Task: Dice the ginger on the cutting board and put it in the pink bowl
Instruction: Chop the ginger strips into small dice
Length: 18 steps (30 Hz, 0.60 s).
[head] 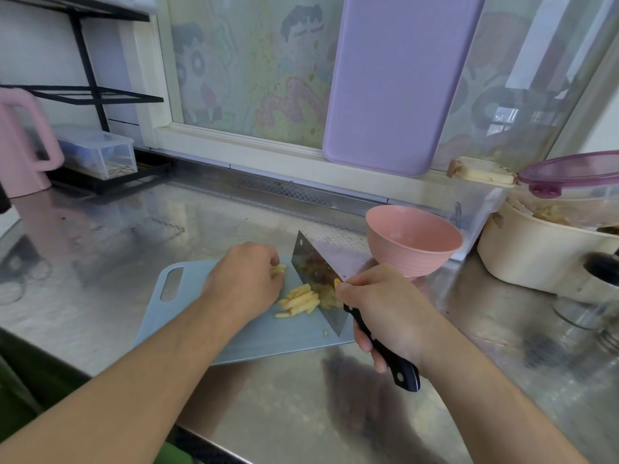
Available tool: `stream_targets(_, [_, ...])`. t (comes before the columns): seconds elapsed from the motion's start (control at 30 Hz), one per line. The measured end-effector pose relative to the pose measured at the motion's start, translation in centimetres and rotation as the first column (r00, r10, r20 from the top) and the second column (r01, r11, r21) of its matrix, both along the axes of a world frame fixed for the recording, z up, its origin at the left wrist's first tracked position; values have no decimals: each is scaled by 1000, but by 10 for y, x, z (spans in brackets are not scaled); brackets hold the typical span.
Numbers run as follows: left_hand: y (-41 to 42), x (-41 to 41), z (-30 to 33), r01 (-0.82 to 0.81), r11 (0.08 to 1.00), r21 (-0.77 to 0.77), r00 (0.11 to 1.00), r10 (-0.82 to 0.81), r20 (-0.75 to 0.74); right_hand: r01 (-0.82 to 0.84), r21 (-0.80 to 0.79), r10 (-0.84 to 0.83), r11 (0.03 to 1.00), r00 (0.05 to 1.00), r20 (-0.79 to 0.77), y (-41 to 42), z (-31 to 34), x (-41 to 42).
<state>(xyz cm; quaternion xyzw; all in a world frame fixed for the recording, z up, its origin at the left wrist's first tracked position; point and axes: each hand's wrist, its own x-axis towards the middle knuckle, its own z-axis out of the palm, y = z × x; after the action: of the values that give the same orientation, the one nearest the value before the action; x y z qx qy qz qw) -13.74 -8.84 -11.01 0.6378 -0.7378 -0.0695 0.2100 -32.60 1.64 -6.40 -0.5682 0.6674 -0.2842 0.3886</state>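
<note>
Ginger sticks point(299, 300), board's right half: light, stiff, scatter-prone; our left hand point(246, 279) curls over them, right hand point(390, 313) grips cleaver point(318, 279) handle

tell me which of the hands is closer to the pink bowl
Right. The right hand, gripping the cleaver, sits just in front of the pink bowl, near its base. The left hand rests on the ginger, beyond the blade.

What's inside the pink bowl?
The pink bowl looks empty: only bare pink inside shows. Its near wall hides the bottom. The ginger is on the cutting board.
</note>
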Motion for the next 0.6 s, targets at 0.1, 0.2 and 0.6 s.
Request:
stream_targets(0.1, [1, 4, 3, -35, 998, -45, 990, 40, 133, 1, -6, -1, 1000, 1000, 0, 0, 0, 0])
stream_targets(0.2, [4, 7, 1, -23, 997, -79, 980, 38, 194, 4, -6, -4, 1000, 1000, -5, -1, -1, 1])
stream_targets(0.6, [50, -7, -33, 332, 891, -308, 858, -421, -293, 0, -6, 0, 1000, 1000, 7, 0, 0, 1])
